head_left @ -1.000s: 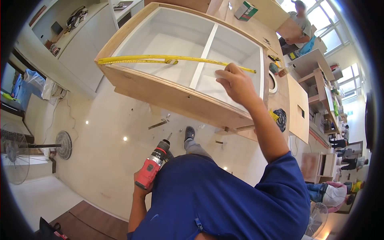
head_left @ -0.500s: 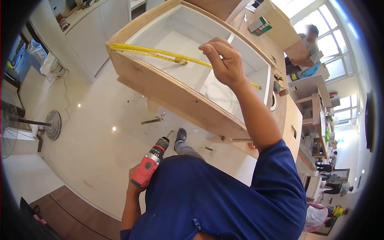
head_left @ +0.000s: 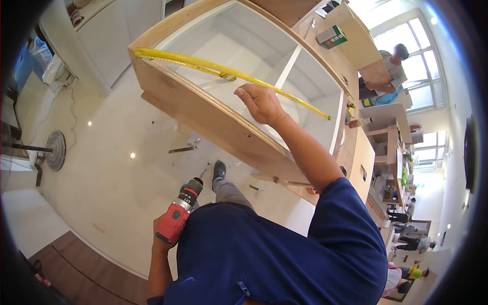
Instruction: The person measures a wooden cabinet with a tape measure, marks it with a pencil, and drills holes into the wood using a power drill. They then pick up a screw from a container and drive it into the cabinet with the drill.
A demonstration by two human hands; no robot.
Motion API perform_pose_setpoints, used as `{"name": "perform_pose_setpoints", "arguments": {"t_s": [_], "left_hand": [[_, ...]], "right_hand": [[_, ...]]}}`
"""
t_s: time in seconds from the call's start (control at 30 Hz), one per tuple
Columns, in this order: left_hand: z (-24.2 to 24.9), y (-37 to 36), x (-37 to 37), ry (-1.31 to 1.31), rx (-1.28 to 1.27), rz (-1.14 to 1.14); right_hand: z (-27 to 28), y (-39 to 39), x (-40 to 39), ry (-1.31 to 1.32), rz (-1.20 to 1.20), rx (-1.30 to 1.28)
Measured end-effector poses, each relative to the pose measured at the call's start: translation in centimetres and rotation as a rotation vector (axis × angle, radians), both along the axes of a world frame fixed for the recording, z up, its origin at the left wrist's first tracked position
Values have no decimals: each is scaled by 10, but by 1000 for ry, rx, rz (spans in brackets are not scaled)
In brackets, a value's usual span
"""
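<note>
Markings, none surely legible: your cordless drill [head_left: 174, 217], your side of cabinet [head_left: 203, 116]; tape measure [head_left: 229, 74], across cabinet; green-sided carton [head_left: 332, 37], beyond cabinet.

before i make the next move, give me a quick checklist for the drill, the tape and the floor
1. Drill held in left grip: ok.
2. Drill bit well clear of the shoe: cannot tell, depth unclear.
3. Tape measure stretched across cabinet: ok.
4. Right grip empty: cannot tell, fingers curled.
5. Floor free of scraps: not ok.
</note>
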State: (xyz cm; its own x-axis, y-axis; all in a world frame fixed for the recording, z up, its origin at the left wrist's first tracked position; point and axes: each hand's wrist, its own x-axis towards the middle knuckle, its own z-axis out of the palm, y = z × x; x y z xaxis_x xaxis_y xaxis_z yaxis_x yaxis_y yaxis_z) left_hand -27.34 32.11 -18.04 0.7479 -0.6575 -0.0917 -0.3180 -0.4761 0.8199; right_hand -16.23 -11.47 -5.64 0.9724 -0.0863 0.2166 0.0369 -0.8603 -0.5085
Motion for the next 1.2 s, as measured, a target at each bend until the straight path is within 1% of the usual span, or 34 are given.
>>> {"name": "perform_pose_setpoints", "arguments": {"t_s": [0.07, 0.17, 0.23, 0.33, 0.43, 0.53, 0.63, 0.73, 0.8, 0.9, 1.03, 1.1, 1.2], "left_hand": [[3, -7, 5, -46, -2, -15], [15, -21, 19, -248, 8, -126], [25, -32, 23, -252, 20, -81], [51, -46, 26, -251, 35, -39], [58, -50, 26, -234, -15, -18], [50, -51, 20, -237, -64, -12], [45, -52, 17, -217, -61, 22], [41, -47, 13, -186, -26, 37], [48, -46, 11, -205, -18, 26], [48, -37, 4, 6, -132, 89], [35, -26, -2, -85, -208, 101], [36, -20, -3, -142, -206, 88], [31, -10, -4, -51, -238, 133]], "right_hand": [[0, 0, -2, -18, 3, 8], [0, -3, -1, -11, 36, -17], [1, -7, 1, 33, 69, -48], [2, -21, -1, 22, 322, 23], [25, -41, -22, 395, 364, -19], [31, -51, -38, 188, 522, -5], [38, -47, -32, 466, 374, 75], [39, -48, -21, 625, 315, 73], [43, -43, -19, 664, 278, 38], [45, -40, -15, 724, 258, 17], [56, -36, -10, 789, 239, -6], [51, -45, -12, 715, 262, 20], [56, -42, -16, 632, 293, -6]]}}
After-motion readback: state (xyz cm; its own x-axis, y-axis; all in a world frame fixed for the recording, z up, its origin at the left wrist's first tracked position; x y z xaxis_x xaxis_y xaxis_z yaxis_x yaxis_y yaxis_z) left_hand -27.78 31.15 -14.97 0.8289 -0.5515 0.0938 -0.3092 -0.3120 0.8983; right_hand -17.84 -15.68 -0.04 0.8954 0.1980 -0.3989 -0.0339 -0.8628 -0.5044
